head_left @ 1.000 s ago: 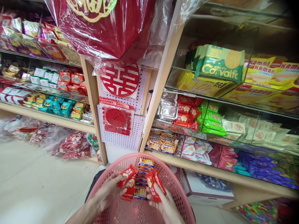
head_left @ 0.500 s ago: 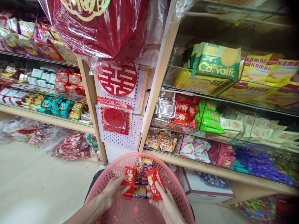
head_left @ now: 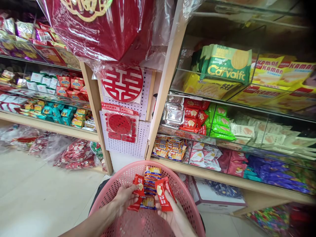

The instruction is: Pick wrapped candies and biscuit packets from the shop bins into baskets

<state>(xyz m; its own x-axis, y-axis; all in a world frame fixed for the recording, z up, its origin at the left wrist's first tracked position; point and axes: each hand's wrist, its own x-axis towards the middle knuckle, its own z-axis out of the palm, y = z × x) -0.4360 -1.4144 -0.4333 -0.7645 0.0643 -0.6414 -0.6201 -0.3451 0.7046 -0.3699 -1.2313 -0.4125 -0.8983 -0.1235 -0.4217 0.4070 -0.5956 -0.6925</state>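
Observation:
Over a pink perforated plastic basket [head_left: 116,177], both hands hold small red snack packets. My left hand [head_left: 125,197] pinches a red snack packet [head_left: 139,184] between thumb and fingers; another red packet [head_left: 135,204] lies just below it. In my right hand [head_left: 170,209] are red snack packets [head_left: 163,195], at least two pressed together, one overlapping the other. Between the hands, a row of orange-and-blue snack packets [head_left: 152,171] rests in the basket. My right palm and parts of the fingers hide the lower packet edges.
Right of the basket, shelves hold red packets [head_left: 191,113], green packets [head_left: 222,125] and orange packets [head_left: 170,148] behind clear dividers. A white box [head_left: 212,197] sits underneath. A plastic-wrapped red bag [head_left: 108,36] hangs ahead. Candy shelves [head_left: 61,115] and bagged goods [head_left: 76,153] are at left.
My left hand has moved slightly right, and its packet has tilted a little. My right hand keeps hold of its packets with hardly any movement.

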